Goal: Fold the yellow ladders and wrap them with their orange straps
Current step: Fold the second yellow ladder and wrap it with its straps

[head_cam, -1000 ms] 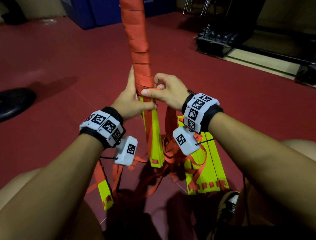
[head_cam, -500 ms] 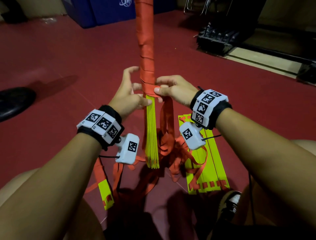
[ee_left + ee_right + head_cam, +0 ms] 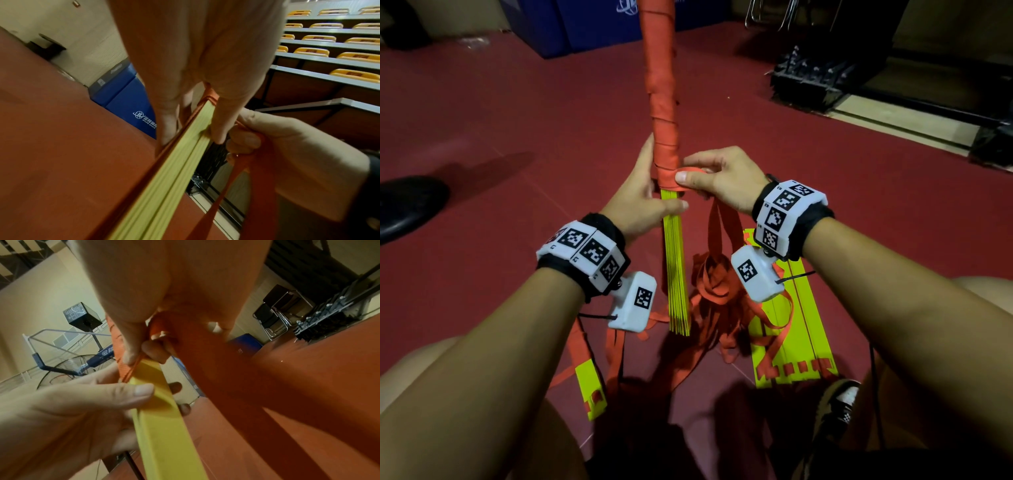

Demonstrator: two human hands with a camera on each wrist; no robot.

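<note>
Yellow flat plastic ladder rungs, stacked into one long upright bundle (image 3: 675, 260), stand between the person's forearms, the bundle's lower end just above the dark red floor (image 3: 482, 137). From the hands upward the bundle is bound in overlapping turns of flat orange webbing strap (image 3: 661, 102); below them the yellow slats show bare, edges fanned slightly. Right of the bundle's foot lies a tangled heap of loose orange strap (image 3: 714, 284), and beyond that a second flat stack of yellow rungs (image 3: 791, 346) on the floor. Left of the foot, a single yellow rung end (image 3: 589, 387) lies with strap attached.

The left hand (image 3: 642, 202) grips the bundle just under the wrapped part, thumb laid across the yellow slats. The right hand (image 3: 717, 183) pinches the strap against the bundle at the lowest turn, thumb forward, fingers curled.
</note>
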